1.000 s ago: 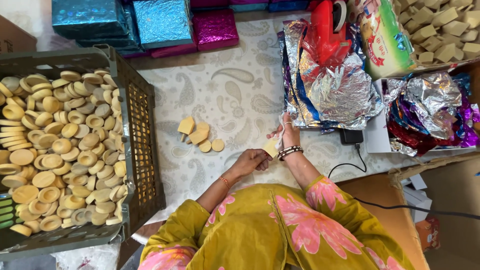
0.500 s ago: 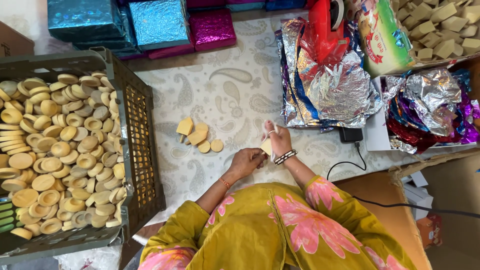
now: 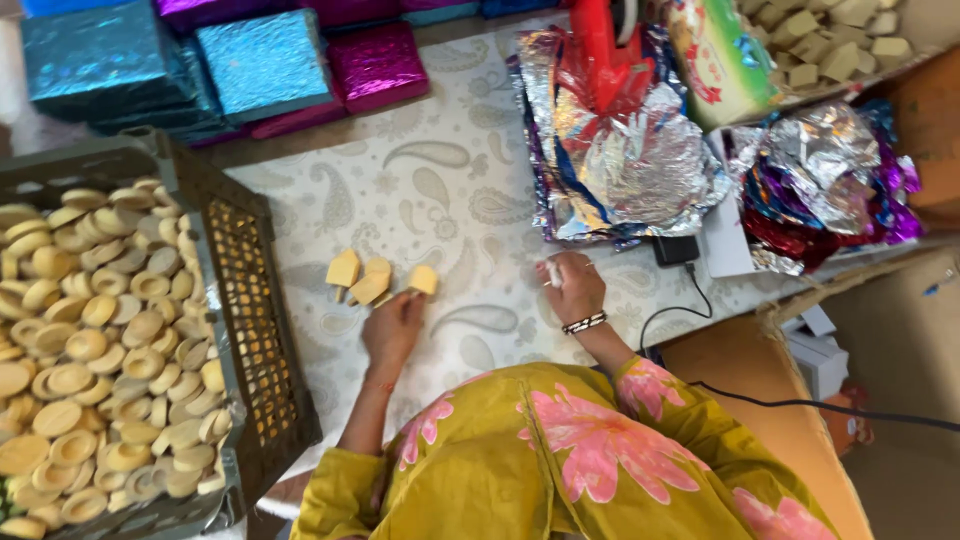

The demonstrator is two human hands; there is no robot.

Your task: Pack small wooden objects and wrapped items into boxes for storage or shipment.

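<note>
L hand point(image 3: 392, 325) at tan pieces point(image 3: 372, 280); R hand point(image 3: 572, 285) (fisted) apart.

My left hand point(image 3: 392, 328) touches the yellow soap pieces point(image 3: 372, 279) on the patterned cloth point(image 3: 440, 190), beside a crate point(image 3: 245, 330) of round soaps; my right hand point(image 3: 570, 287) pinches something small.

Shiny foil-wrapped rectangular boxes, teal point(image 3: 105, 65), blue point(image 3: 265, 62) and magenta point(image 3: 378, 62), lie side by side at the table's far edge.
</note>
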